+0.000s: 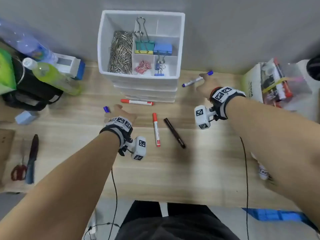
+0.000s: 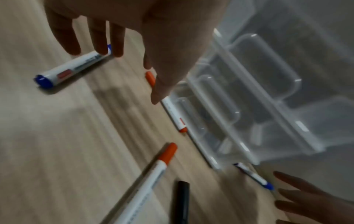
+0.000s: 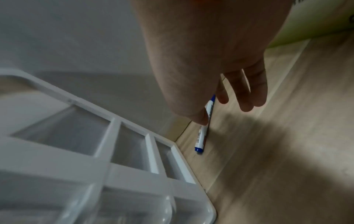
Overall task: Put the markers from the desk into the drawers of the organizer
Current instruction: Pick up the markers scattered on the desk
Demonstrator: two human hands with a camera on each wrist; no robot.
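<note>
With both hands spread and holding nothing, close your left hand (image 1: 119, 112) round its blue marker (image 2: 72, 66), your right hand (image 1: 207, 84) round the other blue marker (image 1: 196, 79), lifting both off the bench (image 1: 173, 170) before opening an organizer (image 1: 143, 87) drawer.

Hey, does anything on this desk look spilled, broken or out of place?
Nothing spilled or broken. Five markers lie loose on the desk at mixed angles: two blue, two red, one black. The organizer drawers look closed.
</note>
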